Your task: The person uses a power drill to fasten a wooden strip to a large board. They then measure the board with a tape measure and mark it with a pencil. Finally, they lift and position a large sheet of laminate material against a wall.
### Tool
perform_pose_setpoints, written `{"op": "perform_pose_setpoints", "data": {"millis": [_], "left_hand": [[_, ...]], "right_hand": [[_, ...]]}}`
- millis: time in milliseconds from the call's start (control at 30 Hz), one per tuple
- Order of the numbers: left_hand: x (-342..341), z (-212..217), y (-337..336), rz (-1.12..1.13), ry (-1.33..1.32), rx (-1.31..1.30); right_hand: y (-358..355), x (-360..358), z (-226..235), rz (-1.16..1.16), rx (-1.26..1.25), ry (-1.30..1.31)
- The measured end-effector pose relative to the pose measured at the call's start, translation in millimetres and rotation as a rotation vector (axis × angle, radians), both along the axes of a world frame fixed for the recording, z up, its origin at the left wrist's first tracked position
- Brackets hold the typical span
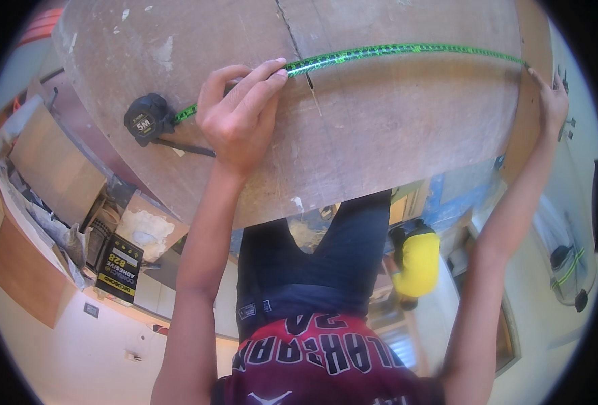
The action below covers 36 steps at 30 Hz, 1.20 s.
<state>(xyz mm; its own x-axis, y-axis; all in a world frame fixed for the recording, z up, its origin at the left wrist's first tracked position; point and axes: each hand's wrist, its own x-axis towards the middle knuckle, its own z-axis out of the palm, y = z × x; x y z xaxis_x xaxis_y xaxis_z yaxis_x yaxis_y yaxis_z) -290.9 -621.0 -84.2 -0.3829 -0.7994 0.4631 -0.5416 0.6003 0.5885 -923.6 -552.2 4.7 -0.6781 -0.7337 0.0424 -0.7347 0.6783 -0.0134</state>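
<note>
A tape measure [148,120] with a black case lies on the wooden board [393,121] toward the left. Its green blade [380,50] runs across the board to the far right edge, bowed slightly. My left hand [239,118] is closed on the blade, fingertips pinching it close to a dark line [289,30] on the board. Over at the right edge, my right hand [552,104] has its fingers at the blade's end, holding it there. A black strap [185,147] trails from the case under my left wrist.
Left of the board, a shelf holds a black and yellow can [118,270] and a stained wooden piece [147,226]. Below the board's near edge is a yellow object [418,263]. A clear bag [568,260] hangs at the right wall.
</note>
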Motion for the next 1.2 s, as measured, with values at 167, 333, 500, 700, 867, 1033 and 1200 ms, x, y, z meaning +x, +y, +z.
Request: {"op": "perform_pose_setpoints", "data": {"millis": [167, 333, 500, 700, 867, 1033, 1200], "left_hand": [[-1, -1, -3, 0.002, 0.016, -0.007], [1, -2, -3, -0.006, 0.005, -0.015], [1, -1, -3, -0.016, 0.001, -0.028], [0, -2, -3, -0.017, 0.007, -0.02], [-1, 0, -3, -0.012, 0.008, -0.009], [0, -1, -4, -0.024, 0.014, -0.029], [0, 4, -1, -0.022, -0.003, 0.026]], "right_hand": [[-4, 11, 2, -0.03, -0.014, -0.088], [-1, 3, 5, -0.009, 0.026, -0.065], [-1, -1, 4, 0.022, 0.047, -0.024], [-2, 4, 6, 0.006, 0.049, -0.047], [-2, -4, 4, 0.029, 0.035, -0.107], [0, -8, 0, 0.01, 0.039, -0.02], [0, -5, 1, 0.001, 0.055, -0.02]]}}
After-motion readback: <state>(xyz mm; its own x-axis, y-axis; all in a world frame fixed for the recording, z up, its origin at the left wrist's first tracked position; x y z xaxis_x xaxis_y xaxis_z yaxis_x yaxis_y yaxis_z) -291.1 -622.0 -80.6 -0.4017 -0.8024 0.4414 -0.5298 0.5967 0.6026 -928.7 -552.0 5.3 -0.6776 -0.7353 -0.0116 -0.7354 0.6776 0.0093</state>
